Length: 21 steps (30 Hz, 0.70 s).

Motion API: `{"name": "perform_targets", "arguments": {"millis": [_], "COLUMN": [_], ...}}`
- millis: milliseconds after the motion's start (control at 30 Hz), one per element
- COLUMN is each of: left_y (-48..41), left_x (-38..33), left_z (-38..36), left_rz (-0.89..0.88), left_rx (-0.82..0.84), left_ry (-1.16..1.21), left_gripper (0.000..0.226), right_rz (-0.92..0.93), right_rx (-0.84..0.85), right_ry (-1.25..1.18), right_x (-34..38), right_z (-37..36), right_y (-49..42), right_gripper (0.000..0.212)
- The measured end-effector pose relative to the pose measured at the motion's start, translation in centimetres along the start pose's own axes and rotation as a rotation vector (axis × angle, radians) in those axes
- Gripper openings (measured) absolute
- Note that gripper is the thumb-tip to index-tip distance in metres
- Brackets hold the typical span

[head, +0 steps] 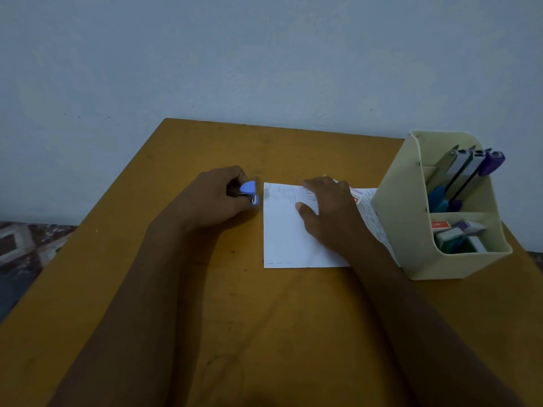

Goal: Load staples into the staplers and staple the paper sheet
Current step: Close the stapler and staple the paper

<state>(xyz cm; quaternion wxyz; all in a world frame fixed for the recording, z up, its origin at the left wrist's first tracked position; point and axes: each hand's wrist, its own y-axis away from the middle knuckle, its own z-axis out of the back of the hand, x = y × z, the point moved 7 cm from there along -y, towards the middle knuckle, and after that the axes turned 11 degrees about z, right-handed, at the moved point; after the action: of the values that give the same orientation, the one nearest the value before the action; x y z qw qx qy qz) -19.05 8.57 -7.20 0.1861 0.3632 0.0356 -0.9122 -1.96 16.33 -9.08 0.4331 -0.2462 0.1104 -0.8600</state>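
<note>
My left hand [219, 198] grips a small light-blue stapler [249, 193], its nose pointing right, just short of the paper's top-left corner. A white printed paper sheet [286, 236] lies on the yellow-brown table [182, 289]. My right hand [326, 210] lies flat on the sheet's upper part, fingers spread and pressing it down. A red and white staple box [356, 196] peeks out beside the right hand.
A cream desk organiser [411, 230] stands at the table's right edge, touching the paper. Its back section holds several staplers [467, 168], one purple; its front section holds small staple boxes [458, 233]. A pale wall rises behind the table. Patterned floor shows at left.
</note>
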Motion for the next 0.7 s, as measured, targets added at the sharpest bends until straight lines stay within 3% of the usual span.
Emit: {"name": "perform_targets", "arguments": {"millis": [267, 700], "left_y": [-0.3, -0.4], "left_x": [0.1, -0.4], "left_z": [-0.6, -1.4], "left_rz": [-0.03, -0.053], "left_rx": [-0.031, 0.013], "left_ry": [-0.13, -0.042], "left_gripper": [0.02, 0.015], "right_rz": [-0.088, -0.16], "right_rx": [-0.14, -0.217], "right_ry": [-0.137, -0.255], "right_x": [-0.9, -1.5], "right_z": [-0.5, -0.1], "right_y": [-1.8, -1.7], "right_gripper": [0.016, 0.015]}}
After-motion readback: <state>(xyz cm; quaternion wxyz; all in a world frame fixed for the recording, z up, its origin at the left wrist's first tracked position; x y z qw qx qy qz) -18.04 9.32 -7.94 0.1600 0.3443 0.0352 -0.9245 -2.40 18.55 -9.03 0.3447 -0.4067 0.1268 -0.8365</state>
